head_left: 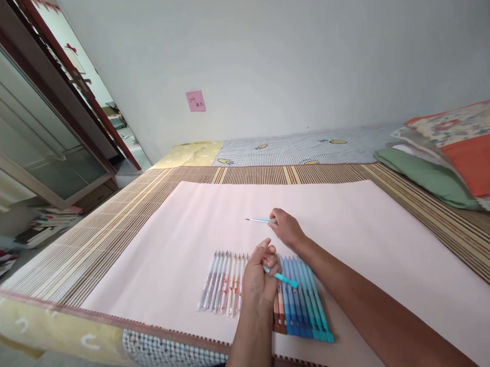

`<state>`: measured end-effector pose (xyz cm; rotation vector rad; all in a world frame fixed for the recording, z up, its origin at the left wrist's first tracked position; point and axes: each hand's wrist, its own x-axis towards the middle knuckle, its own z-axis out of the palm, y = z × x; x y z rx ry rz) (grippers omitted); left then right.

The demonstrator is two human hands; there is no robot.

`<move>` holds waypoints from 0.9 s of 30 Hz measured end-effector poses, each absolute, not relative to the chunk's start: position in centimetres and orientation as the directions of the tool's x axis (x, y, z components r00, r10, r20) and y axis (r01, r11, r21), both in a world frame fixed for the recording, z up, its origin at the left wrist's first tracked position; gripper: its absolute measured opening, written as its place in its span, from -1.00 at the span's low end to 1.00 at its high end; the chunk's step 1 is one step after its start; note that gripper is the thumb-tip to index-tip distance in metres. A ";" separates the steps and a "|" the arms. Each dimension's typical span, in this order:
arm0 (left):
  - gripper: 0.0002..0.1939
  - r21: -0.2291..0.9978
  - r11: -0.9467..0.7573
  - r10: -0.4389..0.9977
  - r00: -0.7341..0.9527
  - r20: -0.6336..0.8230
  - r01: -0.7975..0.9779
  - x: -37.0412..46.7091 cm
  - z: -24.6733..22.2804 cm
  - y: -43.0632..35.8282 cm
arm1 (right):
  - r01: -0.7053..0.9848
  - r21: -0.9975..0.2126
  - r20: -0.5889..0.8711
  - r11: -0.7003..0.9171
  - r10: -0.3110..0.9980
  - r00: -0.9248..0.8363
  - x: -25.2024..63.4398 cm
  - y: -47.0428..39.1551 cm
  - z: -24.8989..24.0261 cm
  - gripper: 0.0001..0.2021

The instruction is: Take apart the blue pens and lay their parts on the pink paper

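Observation:
My right hand [285, 226] grips a slim pale-blue pen [260, 220] by one end, its dark tip pointing left above the pink sheet [159, 245]. Closer to me, my left hand [262, 268] is turned palm up with its fingers curled round a turquoise pen [286, 280], whose end sticks out to the right. Under and right of that hand lies a row of blue, turquoise and brown pens [307, 299]. To its left is a row of whitish pens [222, 283] with red and orange marks. My left forearm hides part of both rows.
The sheet lies on a striped mat [110, 236] over a bed. Folded green cloth [425, 177] and an orange patterned cushion [477, 148] are at the right. A pink note [196, 101] is stuck on the wall. A glass-paned door [38, 132] stands at the left.

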<state>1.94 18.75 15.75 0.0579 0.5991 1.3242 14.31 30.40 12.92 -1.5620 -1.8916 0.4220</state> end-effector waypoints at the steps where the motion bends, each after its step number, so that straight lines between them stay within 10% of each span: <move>1: -0.86 0.361 0.263 0.916 0.114 -0.384 -0.895 1.8 15.9 18.8 | 0.738 -0.632 0.266 0.234 0.961 -0.077 14.5 30.3 13.2 -0.94; 11: -0.94 0.305 0.141 0.903 -0.004 -0.430 -0.942 -0.1 16.1 19.8 | 0.426 -0.884 -0.014 0.196 0.897 -0.442 16.5 21.0 19.4 -0.83; 27: -0.77 0.398 0.020 0.924 -0.135 -0.357 -0.917 0.0 16.7 19.6 | 0.620 -0.640 0.162 0.453 0.869 -0.468 15.3 20.5 19.0 -0.88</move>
